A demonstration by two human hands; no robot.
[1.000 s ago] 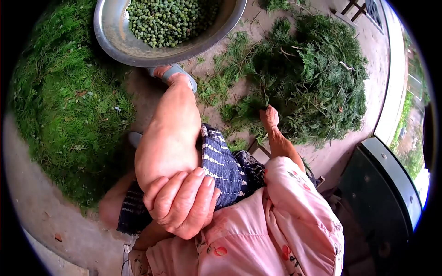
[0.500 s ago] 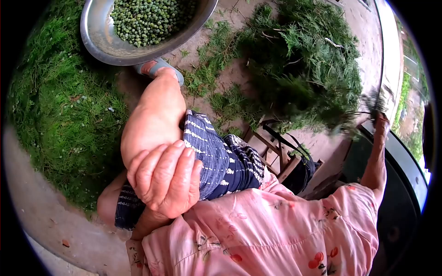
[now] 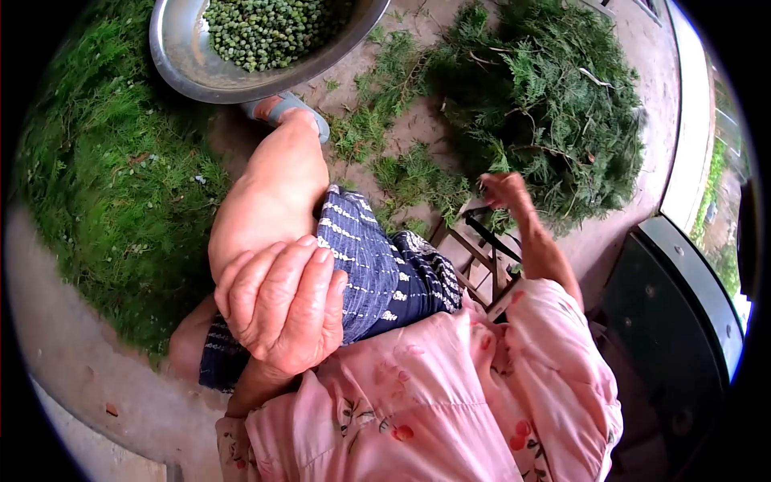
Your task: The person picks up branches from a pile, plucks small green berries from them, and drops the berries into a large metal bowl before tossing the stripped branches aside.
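My left hand [image 3: 281,309] rests by my bent knee, over the dark blue patterned cloth [image 3: 361,265]. Its fingers are curled and pressed together; whatever lies inside them, if anything, is hidden. Farther right, my right hand [image 3: 504,191] is at the near edge of a heap of cut evergreen branches [image 3: 570,120]. Motion smears its bent fingers, and I cannot see whether a sprig is between them. Beyond my knee stands a wide metal basin [image 3: 181,64] with many small round green cones [image 3: 265,36] in it.
A large mat of green sprigs [image 3: 120,209] covers the ground at left. Loose sprigs [image 3: 409,173] lie between basin and heap. A small wooden-framed stool [image 3: 474,261] stands beside my leg. At right is a dark green panel [image 3: 675,305] with a pale edge.
My right hand has swung from the far right, where blurred greenery trailed from it, back left to the heap's near edge. My left hand has barely moved. The view has shifted slightly.
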